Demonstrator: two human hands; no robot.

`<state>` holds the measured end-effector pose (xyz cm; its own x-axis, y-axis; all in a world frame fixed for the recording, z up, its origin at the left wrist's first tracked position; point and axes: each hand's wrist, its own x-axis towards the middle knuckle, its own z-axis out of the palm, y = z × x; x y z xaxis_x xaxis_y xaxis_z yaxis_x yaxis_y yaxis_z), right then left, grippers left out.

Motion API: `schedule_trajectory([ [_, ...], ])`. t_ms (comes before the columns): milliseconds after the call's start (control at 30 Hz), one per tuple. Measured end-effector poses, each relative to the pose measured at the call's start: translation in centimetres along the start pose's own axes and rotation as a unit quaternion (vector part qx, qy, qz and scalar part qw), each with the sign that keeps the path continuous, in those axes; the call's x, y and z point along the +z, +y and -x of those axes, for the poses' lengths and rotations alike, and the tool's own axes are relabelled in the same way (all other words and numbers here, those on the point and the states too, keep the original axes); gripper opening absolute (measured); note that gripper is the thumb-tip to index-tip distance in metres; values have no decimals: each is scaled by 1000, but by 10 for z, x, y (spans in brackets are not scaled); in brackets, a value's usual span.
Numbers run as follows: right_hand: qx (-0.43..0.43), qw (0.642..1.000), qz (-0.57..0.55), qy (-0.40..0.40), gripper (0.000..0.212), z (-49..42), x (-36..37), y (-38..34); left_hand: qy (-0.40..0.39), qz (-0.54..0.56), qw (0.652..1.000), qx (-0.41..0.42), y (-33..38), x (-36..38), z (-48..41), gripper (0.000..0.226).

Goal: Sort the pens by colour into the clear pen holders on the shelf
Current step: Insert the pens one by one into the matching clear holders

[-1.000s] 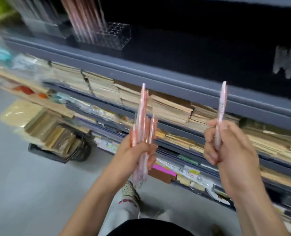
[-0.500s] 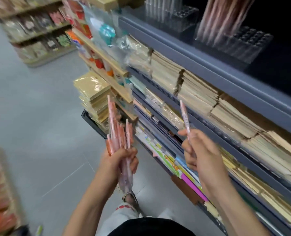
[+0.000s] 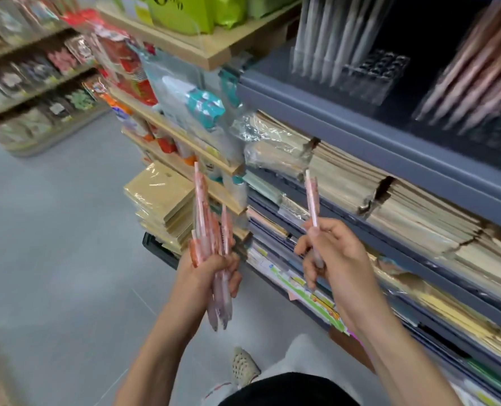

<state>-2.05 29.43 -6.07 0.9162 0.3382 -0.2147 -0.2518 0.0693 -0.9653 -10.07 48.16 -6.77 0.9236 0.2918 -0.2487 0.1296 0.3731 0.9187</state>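
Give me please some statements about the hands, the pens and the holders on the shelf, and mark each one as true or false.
1. The left hand holds a bundle of pink pens. True.
2. The right hand holds nothing. False: it grips a single pink pen that points upward.
3. The clear holder with the white pens is completely full. False: many holes on its right side are empty.
4. On the shelf, the standing pink pens are to the right of the white pens. True.
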Motion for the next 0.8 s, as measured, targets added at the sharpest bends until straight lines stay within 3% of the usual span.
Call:
schedule_trajectory([
  [67,-15,1000,-4,25,10,-11,4,-4,-37,-4,999,-7,8,-3,-21,14],
  [233,-51,994,9,97,6,-40,-3,-22,-56,-5,996,-66,16,5,-78,54],
  [367,-99,984,13,147,3,-64,-19,-35,-126,36,989,-67,17,24,-121,42],
  [500,-153,968,25,198,4,-75,-36,-45,-195,3,977,-81,21,50,-150,25],
  [667,-198,941,53,268,25,-64,-50,-55,-245,-42,962,-112,24,88,-164,48],
  [800,-235,907,44,347,18,-49,-67,-67,-319,-91,939,-84,24,115,-166,34],
])
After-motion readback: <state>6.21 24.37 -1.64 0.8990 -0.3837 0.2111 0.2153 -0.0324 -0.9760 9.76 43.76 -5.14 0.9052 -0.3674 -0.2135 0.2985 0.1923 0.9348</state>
